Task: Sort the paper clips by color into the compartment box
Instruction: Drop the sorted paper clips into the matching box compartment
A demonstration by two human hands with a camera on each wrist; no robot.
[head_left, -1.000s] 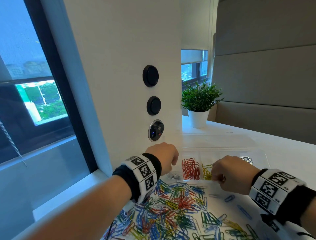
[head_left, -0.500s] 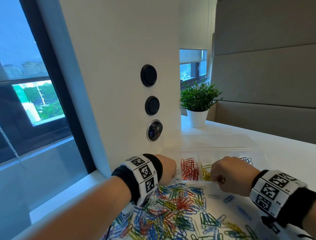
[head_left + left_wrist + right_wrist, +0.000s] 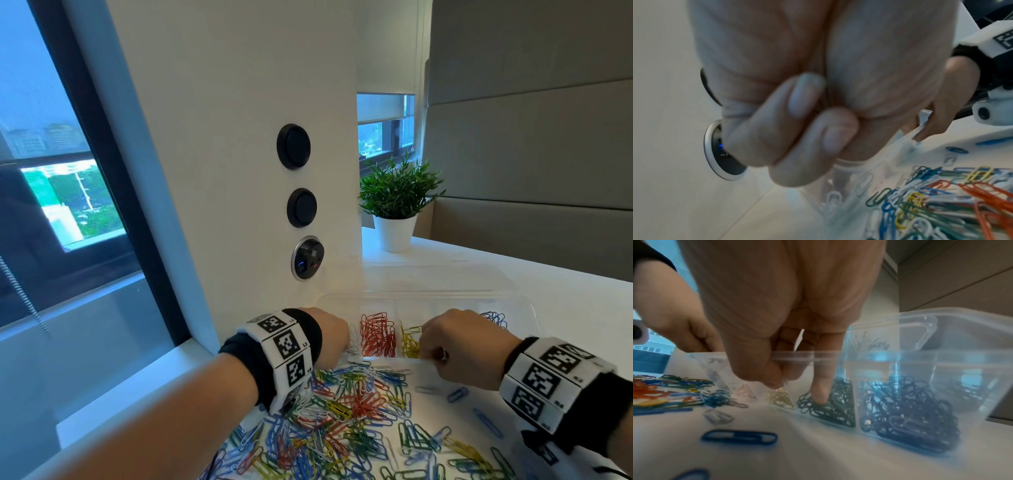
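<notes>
Left hand [image 3: 329, 337] curled empty over the clear plastic compartment box [image 3: 524, 308], right hand [image 3: 462, 346] pinching a yellow paper clip [image 3: 412, 329] above its yellow pile

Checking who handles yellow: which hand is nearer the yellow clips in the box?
Right. The right hand is directly beside the yellow clips; the left hand is beyond the red clips.

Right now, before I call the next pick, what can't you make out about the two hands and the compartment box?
- Left hand: fingers curled; left wrist view is blurred, head view shows only its back, so any clip inside is hidden.
- Right hand: fingertips blurred behind the compartment box rim; a held clip can't be confirmed.
- Green compartment: hidden by the right hand in the head view.
- Mixed clip pile: cut off by the bottom edge.
</notes>
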